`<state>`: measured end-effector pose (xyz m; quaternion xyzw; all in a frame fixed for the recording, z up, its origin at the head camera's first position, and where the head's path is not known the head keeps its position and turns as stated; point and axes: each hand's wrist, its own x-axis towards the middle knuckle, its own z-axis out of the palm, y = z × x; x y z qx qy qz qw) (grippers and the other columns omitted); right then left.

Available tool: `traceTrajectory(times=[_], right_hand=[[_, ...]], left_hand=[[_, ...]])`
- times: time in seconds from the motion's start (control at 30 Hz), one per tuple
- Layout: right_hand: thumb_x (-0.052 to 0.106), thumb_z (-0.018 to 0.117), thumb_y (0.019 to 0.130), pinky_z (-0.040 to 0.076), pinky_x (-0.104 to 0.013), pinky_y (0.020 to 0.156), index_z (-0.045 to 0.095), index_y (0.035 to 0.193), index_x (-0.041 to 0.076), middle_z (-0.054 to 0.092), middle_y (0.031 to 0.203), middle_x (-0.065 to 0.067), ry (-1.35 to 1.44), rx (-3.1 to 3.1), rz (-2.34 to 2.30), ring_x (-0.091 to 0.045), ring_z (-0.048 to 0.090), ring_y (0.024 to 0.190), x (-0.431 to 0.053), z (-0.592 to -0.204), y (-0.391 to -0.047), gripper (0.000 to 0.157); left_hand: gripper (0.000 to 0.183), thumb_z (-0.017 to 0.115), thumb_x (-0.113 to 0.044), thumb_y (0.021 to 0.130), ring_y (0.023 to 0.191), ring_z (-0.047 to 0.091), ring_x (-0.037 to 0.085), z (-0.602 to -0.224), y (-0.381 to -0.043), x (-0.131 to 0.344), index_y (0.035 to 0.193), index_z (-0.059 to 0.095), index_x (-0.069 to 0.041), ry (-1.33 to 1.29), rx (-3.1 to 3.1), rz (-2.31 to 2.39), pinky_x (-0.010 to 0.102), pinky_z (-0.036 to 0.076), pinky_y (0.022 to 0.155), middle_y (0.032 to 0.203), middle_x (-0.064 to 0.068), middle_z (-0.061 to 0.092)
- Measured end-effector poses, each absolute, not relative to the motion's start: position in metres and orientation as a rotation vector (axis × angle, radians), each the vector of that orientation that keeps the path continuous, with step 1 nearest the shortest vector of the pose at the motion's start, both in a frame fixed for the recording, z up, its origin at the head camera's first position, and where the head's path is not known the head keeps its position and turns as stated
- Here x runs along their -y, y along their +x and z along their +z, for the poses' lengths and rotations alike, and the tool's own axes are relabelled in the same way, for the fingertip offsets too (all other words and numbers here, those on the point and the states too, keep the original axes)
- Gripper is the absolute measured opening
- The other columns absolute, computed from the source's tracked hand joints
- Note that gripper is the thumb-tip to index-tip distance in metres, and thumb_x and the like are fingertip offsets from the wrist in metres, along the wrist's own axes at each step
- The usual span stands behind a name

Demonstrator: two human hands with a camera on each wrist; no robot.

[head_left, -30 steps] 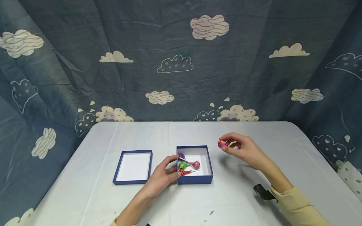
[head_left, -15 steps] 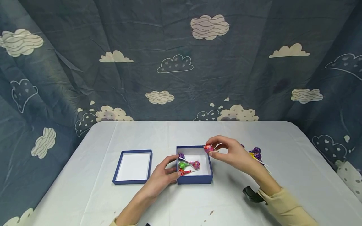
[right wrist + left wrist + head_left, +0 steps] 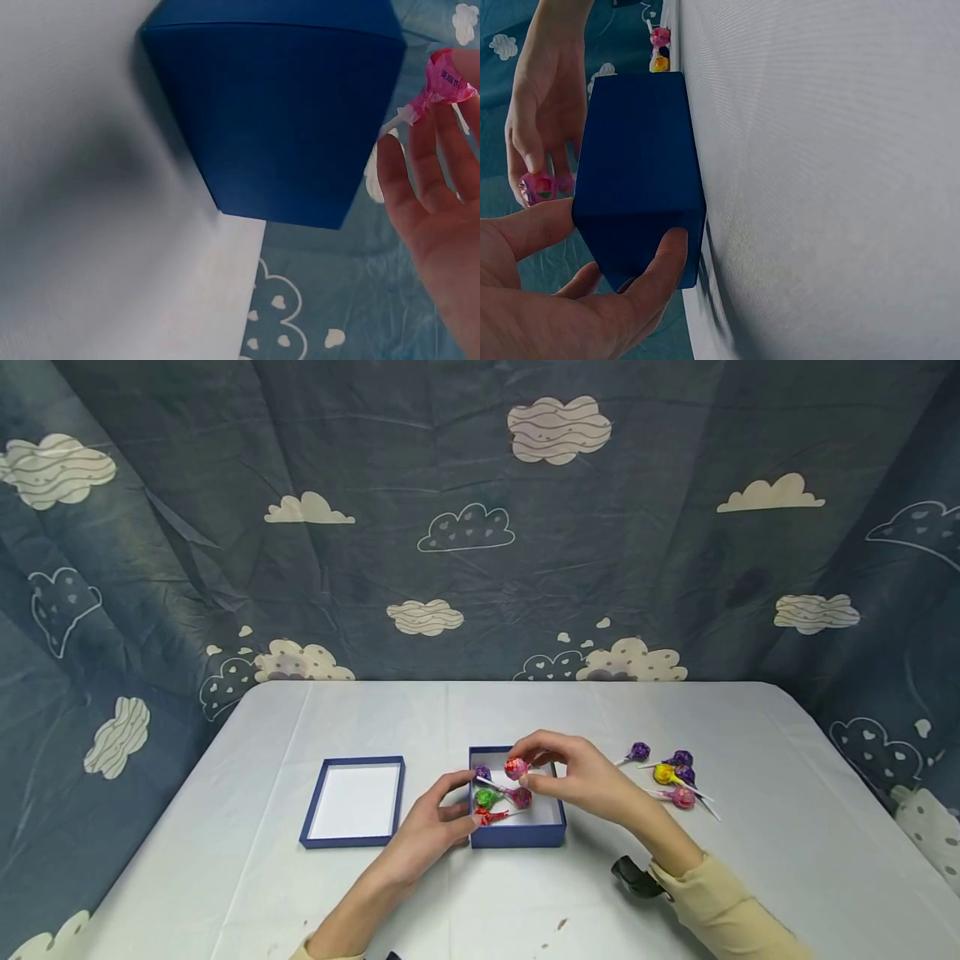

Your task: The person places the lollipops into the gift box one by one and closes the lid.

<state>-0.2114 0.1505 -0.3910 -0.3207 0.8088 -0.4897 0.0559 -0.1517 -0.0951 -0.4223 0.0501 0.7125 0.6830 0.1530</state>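
Note:
A blue box [image 3: 519,837] with a white inside stands on the table. In it lie a purple lollipop [image 3: 483,772], a green lollipop [image 3: 486,798], a pink lollipop [image 3: 521,797] and a red-wrapped lollipop [image 3: 491,816]. My left hand [image 3: 431,827] grips the box at its left side, its thumb near the front corner, as the left wrist view [image 3: 592,300] also shows. Above the box's inside, my right hand [image 3: 581,774] pinches a pink and red lollipop [image 3: 516,767] by its wrapped head; its white stick shows in the right wrist view.
A blue-rimmed white lid [image 3: 352,802] lies left of the box. To the right are several loose lollipops: purple [image 3: 639,752], yellow [image 3: 663,774] and pink [image 3: 682,797] ones. A dark cloud-patterned cloth [image 3: 465,577] hangs behind the white table [image 3: 247,877].
My right hand has moved left with its lollipop, from right of the box to over its inside. The lollipops on the right came into sight. The left hand stays on the box.

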Motion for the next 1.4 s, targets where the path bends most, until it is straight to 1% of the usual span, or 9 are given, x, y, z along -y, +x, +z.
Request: traceTrajectory(times=[0.23,0.37,0.57,0.73,0.87,1.07,1.17,1.3,1.4], right_hand=[[0.010,0.071,0.089,0.047,-0.053,0.092,0.067,0.117,0.012,0.066,0.112,0.008,-0.995,-2.445,-1.442,-0.015,0.061,0.103,-0.144,-0.397,-0.215,0.028],[0.004,0.070,0.087,0.046,-0.052,0.094,0.068,0.116,0.014,0.066,0.111,0.009,-1.002,-2.437,-1.406,-0.015,0.060,0.103,-0.141,-0.399,-0.218,0.031],[0.004,0.070,0.086,0.046,-0.049,0.096,0.069,0.113,0.019,0.066,0.108,0.010,-1.007,-2.436,-1.310,-0.017,0.060,0.103,-0.136,-0.400,-0.225,0.031],[0.004,0.073,0.086,0.048,-0.051,0.091,0.069,0.111,0.018,0.066,0.105,0.010,-1.028,-2.412,-1.190,-0.021,0.060,0.101,-0.133,-0.398,-0.232,0.029],[0.002,0.074,0.083,0.050,-0.047,0.087,0.071,0.106,0.022,0.067,0.103,0.011,-1.044,-2.412,-1.044,-0.018,0.060,0.099,-0.129,-0.398,-0.237,0.030],[-0.001,0.074,0.080,0.051,-0.044,0.085,0.071,0.101,0.021,0.065,0.099,0.011,-1.046,-2.413,-0.904,-0.022,0.061,0.096,-0.124,-0.398,-0.241,0.030],[-0.002,0.075,0.080,0.050,-0.041,0.083,0.071,0.100,0.021,0.065,0.096,0.012,-1.060,-2.423,-0.852,-0.022,0.060,0.093,-0.122,-0.397,-0.240,0.030],[0.000,0.075,0.079,0.049,-0.036,0.077,0.071,0.098,0.024,0.064,0.093,0.012,-1.059,-2.447,-0.774,-0.021,0.060,0.089,-0.121,-0.397,-0.238,0.031],[0.001,0.075,0.079,0.048,-0.033,0.076,0.071,0.098,0.026,0.064,0.094,0.013,-1.041,-2.470,-0.732,-0.019,0.059,0.088,-0.121,-0.397,-0.236,0.032]], left_hand=[[0.061,0.064,-0.003,0.087,0.124,0.051,0.036,-0.422,-0.152,0.095,0.145,0.045,-0.010,0.154,-2.035,1.969,0.040,0.052,0.088,0.147,0.021,0.039],[0.061,0.064,-0.004,0.088,0.125,0.050,0.036,-0.422,-0.152,0.096,0.145,0.045,-0.011,0.153,-2.039,1.968,0.041,0.052,0.088,0.147,0.020,0.038],[0.060,0.065,-0.004,0.088,0.125,0.051,0.036,-0.422,-0.151,0.096,0.145,0.045,-0.011,0.165,-2.030,1.972,0.039,0.052,0.087,0.147,0.021,0.038],[0.060,0.065,-0.005,0.089,0.125,0.051,0.035,-0.422,-0.152,0.097,0.145,0.045,-0.011,0.166,-2.031,1.969,0.040,0.052,0.088,0.147,0.021,0.038],[0.060,0.065,-0.005,0.088,0.126,0.050,0.035,-0.423,-0.152,0.097,0.144,0.045,-0.012,0.162,-2.029,1.969,0.039,0.052,0.088,0.148,0.020,0.038],[0.061,0.065,-0.004,0.088,0.126,0.050,0.036,-0.422,-0.152,0.096,0.145,0.044,-0.011,0.166,-2.020,1.975,0.038,0.052,0.087,0.148,0.020,0.038],[0.061,0.064,-0.004,0.088,0.125,0.051,0.037,-0.422,-0.151,0.096,0.145,0.044,-0.010,0.174,-2.019,1.980,0.038,0.052,0.086,0.147,0.022,0.039],[0.062,0.064,-0.003,0.088,0.124,0.051,0.037,-0.422,-0.151,0.096,0.145,0.043,-0.009,0.183,-2.015,1.982,0.038,0.052,0.086,0.147,0.023,0.038],[0.061,0.064,-0.003,0.088,0.123,0.052,0.036,-0.423,-0.152,0.097,0.145,0.043,-0.009,0.179,-2.010,1.978,0.038,0.052,0.086,0.148,0.021,0.037]])
